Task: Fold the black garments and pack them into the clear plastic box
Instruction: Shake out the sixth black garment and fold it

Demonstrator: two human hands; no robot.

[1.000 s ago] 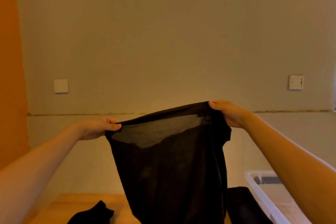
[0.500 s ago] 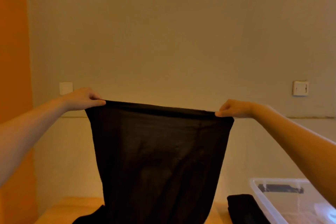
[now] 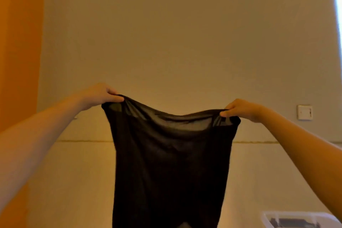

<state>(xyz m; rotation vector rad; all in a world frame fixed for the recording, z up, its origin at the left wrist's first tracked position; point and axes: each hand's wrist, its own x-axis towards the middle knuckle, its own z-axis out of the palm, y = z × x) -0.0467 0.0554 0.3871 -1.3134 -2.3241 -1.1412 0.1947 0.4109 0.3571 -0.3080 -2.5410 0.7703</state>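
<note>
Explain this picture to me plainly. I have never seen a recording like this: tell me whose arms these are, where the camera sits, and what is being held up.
There is no machine here. The view comes from a wide-angle camera worn on a person's head, looking forward and down, so the two bare arms reaching in from the lower corners are that person's own.

The left hand and the right hand each pinch one top corner of a thin black garment. It hangs in the air between them, in front of a plain wall. Its top edge sags a little in the middle, and the cloth there is sheer enough for light to pass through.

At the bottom right, a corner of the clear plastic box shows, with something dark inside that I cannot identify. The surface under the box is out of view. A wall switch sits beyond the right hand.
</note>
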